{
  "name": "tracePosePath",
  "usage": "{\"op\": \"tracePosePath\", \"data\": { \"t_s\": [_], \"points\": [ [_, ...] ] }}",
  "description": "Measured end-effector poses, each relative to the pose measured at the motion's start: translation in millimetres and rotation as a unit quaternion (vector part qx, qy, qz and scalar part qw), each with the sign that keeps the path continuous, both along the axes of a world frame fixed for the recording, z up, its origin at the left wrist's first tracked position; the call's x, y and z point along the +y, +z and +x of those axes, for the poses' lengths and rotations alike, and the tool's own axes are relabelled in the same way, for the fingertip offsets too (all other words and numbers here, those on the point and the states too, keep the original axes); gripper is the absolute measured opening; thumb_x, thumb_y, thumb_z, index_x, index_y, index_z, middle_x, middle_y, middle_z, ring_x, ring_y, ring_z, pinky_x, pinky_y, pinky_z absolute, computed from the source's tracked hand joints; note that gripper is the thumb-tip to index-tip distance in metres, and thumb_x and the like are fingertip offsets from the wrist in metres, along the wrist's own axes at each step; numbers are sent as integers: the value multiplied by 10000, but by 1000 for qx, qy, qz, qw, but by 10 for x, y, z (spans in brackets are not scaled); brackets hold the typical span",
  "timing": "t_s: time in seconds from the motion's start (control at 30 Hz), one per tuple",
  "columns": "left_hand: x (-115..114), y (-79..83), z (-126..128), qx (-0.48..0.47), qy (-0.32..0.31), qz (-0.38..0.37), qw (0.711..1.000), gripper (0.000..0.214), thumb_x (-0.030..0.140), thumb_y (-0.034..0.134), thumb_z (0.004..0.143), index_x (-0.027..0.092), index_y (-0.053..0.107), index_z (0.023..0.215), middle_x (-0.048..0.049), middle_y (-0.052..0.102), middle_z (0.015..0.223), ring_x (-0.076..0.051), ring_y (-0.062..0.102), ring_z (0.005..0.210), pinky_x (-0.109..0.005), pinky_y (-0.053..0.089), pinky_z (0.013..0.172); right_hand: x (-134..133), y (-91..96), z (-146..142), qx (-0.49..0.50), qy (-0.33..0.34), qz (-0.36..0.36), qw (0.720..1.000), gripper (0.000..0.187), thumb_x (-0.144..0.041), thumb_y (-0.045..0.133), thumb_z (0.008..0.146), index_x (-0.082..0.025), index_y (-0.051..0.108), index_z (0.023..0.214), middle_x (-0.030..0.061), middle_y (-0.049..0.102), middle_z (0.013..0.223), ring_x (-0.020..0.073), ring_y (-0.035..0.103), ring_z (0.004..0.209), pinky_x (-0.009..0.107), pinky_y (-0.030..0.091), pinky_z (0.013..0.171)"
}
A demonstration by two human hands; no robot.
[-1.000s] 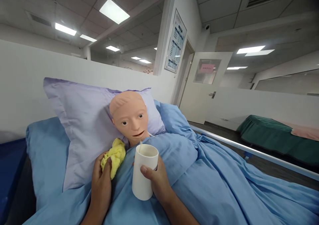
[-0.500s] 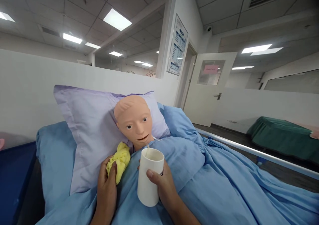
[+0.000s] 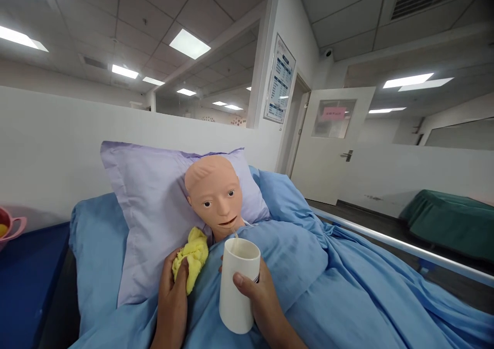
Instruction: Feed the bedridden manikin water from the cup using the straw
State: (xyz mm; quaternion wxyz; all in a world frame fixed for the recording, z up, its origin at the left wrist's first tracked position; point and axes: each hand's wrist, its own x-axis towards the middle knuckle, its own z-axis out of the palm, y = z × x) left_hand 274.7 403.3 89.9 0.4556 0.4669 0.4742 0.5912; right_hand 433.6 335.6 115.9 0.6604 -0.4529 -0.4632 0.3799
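My right hand [image 3: 260, 292] is wrapped round a white cup [image 3: 237, 297], its thumb on the near side. A thin straw [image 3: 236, 234] sticks up from the cup's far rim, just below the mouth of a manikin's head [image 3: 216, 189]; whether it touches the mouth I cannot tell. Bunched in my left hand [image 3: 173, 282] is a yellow cloth [image 3: 193, 259], held beside the manikin's neck. The manikin rests on a lavender pillow [image 3: 146, 199], with a blue quilt [image 3: 293, 251] drawn up to its neck.
At the left a pink cup with a handle [image 3: 15, 228] stands on a dark blue cabinet top [image 3: 34, 277]. A bed rail [image 3: 386, 238] runs along the far right side. Beyond it are an open door [image 3: 332, 148] and a green-covered bed [image 3: 443, 225].
The view has shifted, so everything sits lower and further right, and more of the pink cup shows. Both hands keep their hold, with the cup still below the manikin's mouth.
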Motion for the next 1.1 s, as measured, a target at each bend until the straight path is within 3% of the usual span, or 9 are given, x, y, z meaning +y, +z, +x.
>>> {"op": "tracePosePath", "data": {
  "t_s": [0.53,0.87,1.1],
  "points": [
    [43,-60,-21,2,-11,-15,1000,572,639,509,844,234,569,1242,-86,606,1381,-293,539,1315,-420,484,1087,-8,27,-28,9,8,4,1000,662,-671,793,640,-194,650,1077,66,667,908,242,599,817,375,492,737],
    [50,-38,-29,33,8,-4,999,540,603,513,859,212,596,1223,-93,665,1307,-285,624,1201,-402,535,1006,29,34,-34,8,2,22,1000,681,-701,801,611,-193,650,1037,41,650,834,209,572,752,339,474,687],
    [49,-52,-23,19,8,14,1000,516,597,531,864,207,607,1194,-95,685,1265,-274,646,1162,-395,539,993,41,-24,-8,5,-4,11,1000,699,-693,802,626,-207,647,1104,70,700,921,263,631,843,378,508,745]
  ]
}}
